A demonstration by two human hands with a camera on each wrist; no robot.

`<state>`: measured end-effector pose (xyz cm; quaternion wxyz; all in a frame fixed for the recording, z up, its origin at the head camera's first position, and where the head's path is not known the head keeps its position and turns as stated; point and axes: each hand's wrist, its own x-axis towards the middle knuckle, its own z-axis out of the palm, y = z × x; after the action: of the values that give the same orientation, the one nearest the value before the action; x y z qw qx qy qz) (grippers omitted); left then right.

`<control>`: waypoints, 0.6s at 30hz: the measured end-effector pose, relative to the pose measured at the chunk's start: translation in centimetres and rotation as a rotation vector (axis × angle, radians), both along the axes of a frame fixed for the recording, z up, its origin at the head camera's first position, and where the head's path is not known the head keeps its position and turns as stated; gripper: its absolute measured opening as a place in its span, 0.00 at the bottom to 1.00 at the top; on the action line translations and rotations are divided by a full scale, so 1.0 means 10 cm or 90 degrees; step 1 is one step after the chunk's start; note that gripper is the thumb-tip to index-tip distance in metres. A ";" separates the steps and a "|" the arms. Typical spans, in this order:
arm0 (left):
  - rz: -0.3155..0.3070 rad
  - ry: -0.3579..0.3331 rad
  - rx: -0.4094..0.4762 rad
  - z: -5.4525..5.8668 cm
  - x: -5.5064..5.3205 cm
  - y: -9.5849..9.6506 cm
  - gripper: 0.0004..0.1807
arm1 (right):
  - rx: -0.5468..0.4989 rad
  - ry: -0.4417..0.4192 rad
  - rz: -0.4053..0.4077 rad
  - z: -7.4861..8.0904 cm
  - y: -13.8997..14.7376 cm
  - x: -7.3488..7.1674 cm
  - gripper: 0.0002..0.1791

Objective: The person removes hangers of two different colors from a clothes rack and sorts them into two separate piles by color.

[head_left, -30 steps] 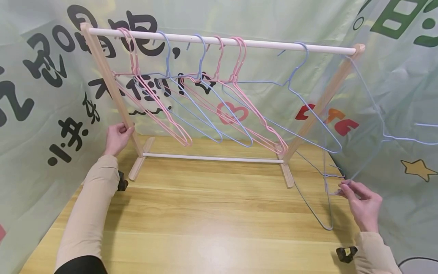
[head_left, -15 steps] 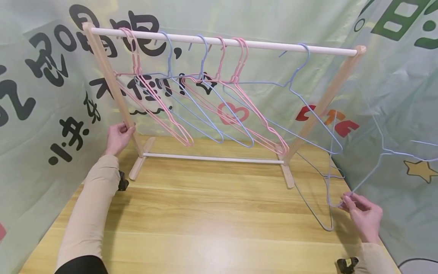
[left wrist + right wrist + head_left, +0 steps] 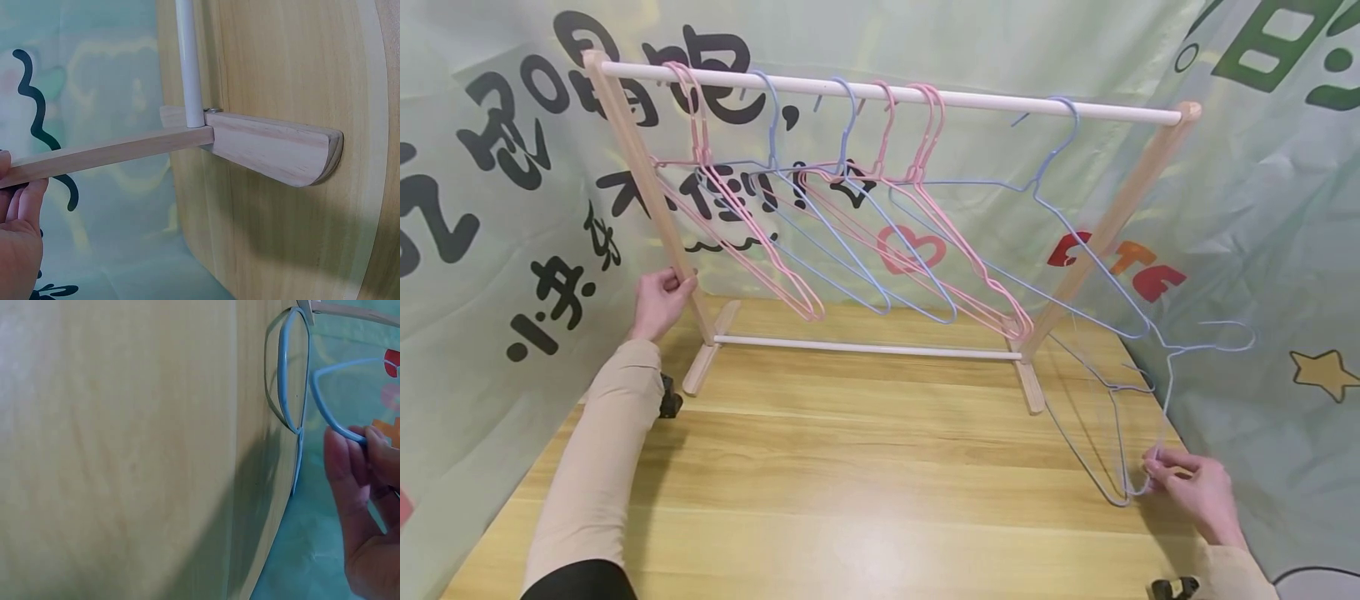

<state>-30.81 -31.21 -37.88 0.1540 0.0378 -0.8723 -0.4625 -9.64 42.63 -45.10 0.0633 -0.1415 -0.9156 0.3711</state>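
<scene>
A small wooden garment rack (image 3: 891, 89) with white bars stands on the table. My left hand (image 3: 658, 307) grips the lower part of its left upright (image 3: 112, 154), thumb and fingers on either side. At the table's right edge my right hand (image 3: 1197, 492) pinches a blue wire hanger (image 3: 320, 405) by one rounded corner between thumb and fingers. Its hook (image 3: 1225, 347) points right, against the cloth backdrop. Below and left of it, another blue hanger (image 3: 1078, 454) lies on the table; the held one overlaps it in the head view.
Several pink hangers (image 3: 880, 142) and blue hangers (image 3: 772, 125) hang along the top bar, a lone blue hanger (image 3: 1051, 154) toward its right end. Printed cloth (image 3: 1285, 208) surrounds the wooden table (image 3: 850, 467) on the left, back and right. The rack's right foot (image 3: 1032, 387) stands near the lying hanger.
My right hand has come down toward the table with the blue hanger, whose hook end swung left and lower. The left hand stays on the upright.
</scene>
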 end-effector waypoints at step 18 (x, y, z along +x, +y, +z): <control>0.013 -0.010 -0.002 0.00 0.01 0.00 0.22 | -0.135 -0.179 0.118 -0.03 0.02 -0.10 0.19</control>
<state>-30.69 -31.16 -37.92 0.1519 0.0503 -0.8737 -0.4594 -10.61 42.84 -45.39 -0.1150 -0.1126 -0.8802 0.4466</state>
